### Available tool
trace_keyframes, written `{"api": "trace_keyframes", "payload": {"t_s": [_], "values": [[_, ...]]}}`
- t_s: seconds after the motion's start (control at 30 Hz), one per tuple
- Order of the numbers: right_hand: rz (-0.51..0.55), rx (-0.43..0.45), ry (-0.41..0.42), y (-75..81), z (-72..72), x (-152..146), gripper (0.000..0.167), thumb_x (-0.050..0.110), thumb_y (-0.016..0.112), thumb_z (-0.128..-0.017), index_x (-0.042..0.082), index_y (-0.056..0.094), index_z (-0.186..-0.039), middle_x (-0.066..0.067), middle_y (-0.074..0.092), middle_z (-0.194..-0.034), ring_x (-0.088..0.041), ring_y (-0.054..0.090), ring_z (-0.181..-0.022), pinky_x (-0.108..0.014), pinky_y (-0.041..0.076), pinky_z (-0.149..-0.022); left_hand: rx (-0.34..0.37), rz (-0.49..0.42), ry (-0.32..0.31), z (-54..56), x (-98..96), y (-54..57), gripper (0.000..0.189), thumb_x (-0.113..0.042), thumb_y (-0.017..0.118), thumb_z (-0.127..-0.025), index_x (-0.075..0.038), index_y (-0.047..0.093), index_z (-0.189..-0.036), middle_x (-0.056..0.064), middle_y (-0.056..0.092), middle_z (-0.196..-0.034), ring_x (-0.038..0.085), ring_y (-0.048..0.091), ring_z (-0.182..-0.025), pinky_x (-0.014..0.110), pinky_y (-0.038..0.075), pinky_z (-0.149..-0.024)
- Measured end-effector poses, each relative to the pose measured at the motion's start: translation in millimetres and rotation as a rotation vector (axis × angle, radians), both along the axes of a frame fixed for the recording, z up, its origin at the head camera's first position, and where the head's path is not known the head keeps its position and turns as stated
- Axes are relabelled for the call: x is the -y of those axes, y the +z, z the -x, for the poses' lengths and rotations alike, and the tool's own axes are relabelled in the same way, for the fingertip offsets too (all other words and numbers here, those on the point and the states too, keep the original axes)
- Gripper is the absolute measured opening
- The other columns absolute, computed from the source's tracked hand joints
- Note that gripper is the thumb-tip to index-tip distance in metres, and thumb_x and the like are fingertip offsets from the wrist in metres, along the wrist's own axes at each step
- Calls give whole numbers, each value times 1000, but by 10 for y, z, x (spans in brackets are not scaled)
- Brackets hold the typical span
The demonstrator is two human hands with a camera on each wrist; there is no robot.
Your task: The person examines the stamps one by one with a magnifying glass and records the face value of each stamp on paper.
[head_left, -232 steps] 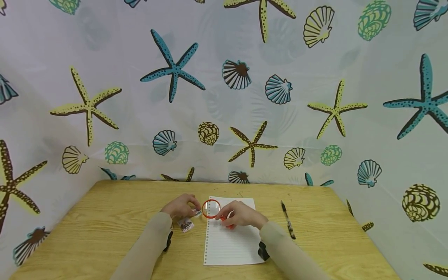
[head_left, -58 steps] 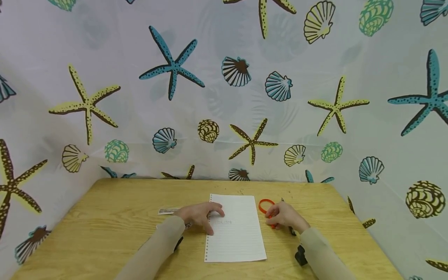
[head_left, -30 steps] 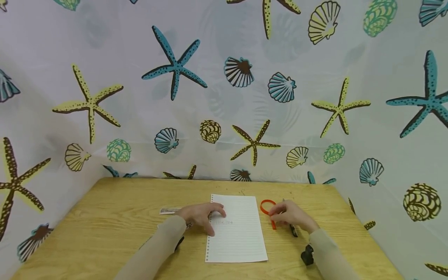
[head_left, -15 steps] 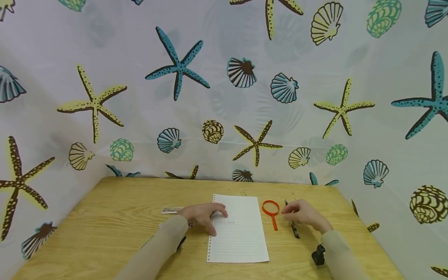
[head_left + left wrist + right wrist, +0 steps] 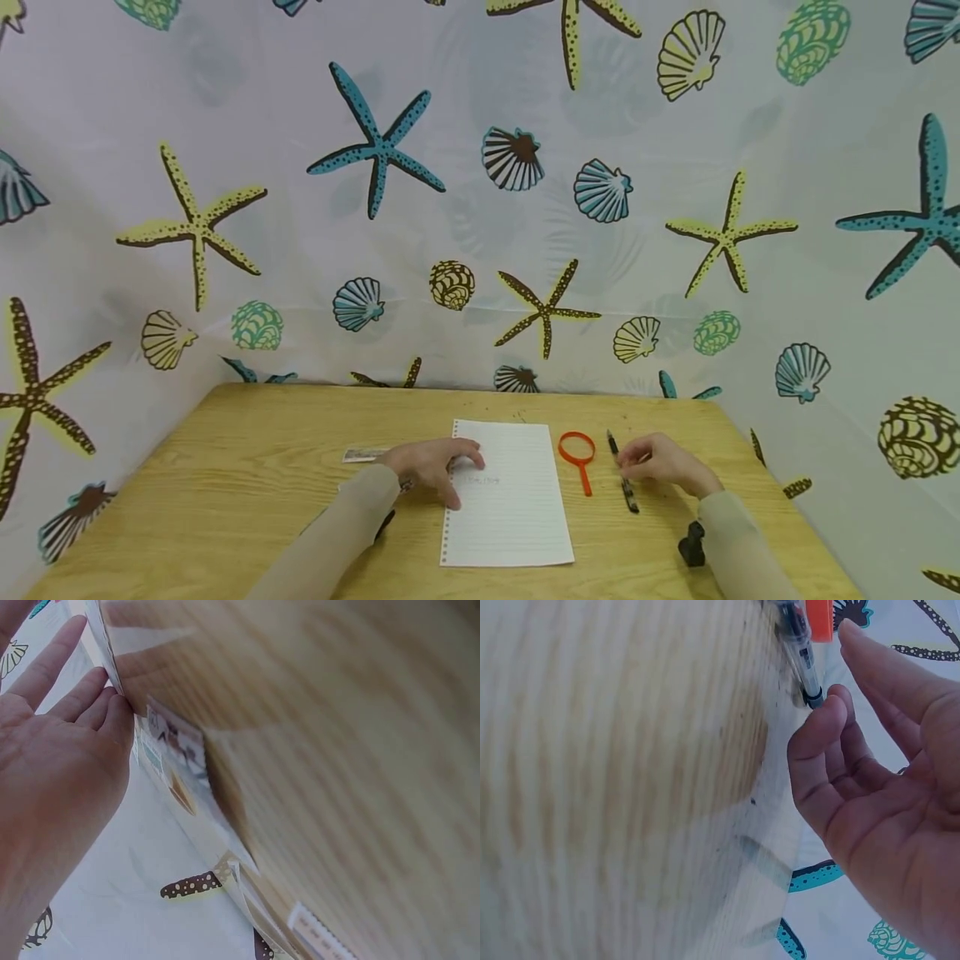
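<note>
My left hand (image 5: 429, 467) rests with spread fingers on the left edge of a lined, punched sheet of paper (image 5: 510, 525); faint handwriting shows beside its fingertips. Partly under that wrist lie stamps; one stamp (image 5: 363, 455) sticks out beyond the hand, and another stamp (image 5: 178, 742) shows in the left wrist view. My right hand (image 5: 663, 462) hovers at the pen (image 5: 628, 493), thumb and fingers loosely bent and apart. The black-and-clear pen (image 5: 801, 652) lies on the table near its fingertips. A red magnifying glass (image 5: 583, 475) lies between paper and pen.
The wooden table (image 5: 247, 467) ends at a cloth backdrop (image 5: 480, 208) printed with starfish and shells, which also rises along both sides. Black wrist cameras, such as the right one (image 5: 692, 546), sit under the sleeves.
The right hand carried the magnifying glass from over the paper's left side to its right, let it go and moved right to the pen. The left hand went from the stamps onto the paper.
</note>
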State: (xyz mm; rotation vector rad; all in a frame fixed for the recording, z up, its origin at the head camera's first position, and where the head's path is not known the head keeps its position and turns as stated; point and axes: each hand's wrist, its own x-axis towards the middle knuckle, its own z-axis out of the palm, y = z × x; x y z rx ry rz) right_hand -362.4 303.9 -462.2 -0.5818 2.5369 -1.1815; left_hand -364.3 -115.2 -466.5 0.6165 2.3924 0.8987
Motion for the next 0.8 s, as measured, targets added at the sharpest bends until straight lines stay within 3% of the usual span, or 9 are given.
{"api": "trace_keyframes", "payload": {"t_s": [0.3, 0.6, 0.8], "values": [[-40, -10, -27, -107, 83, 43, 25, 14, 71, -90, -1, 69, -110, -10, 67, -94, -12, 51, -73, -25, 45, -61, -12, 3, -7, 10, 17, -57, 56, -13, 89, -69, -30, 64, -117, 3, 33, -159, 32, 20, -150, 56, 18, -119], [-99, -28, 20, -54, 69, 132, 15, 9, 67, -92, -4, 66, -99, -11, 64, -82, -12, 50, -63, -26, 45, -57, -12, -3, -25, 46, 25, -45, 58, -14, 89, -70, -29, 63, -119, 4, 32, -159, 32, 19, -150, 54, 20, -119], [-149, -55, -28, -83, 94, 131, 9, 6, 67, -90, 1, 67, -97, -6, 65, -83, -14, 56, -69, -30, 47, -62, -4, -18, -16, 55, 10, -61, 57, -14, 89, -70, -29, 64, -118, 4, 32, -159, 32, 20, -150, 53, 20, -119]]}}
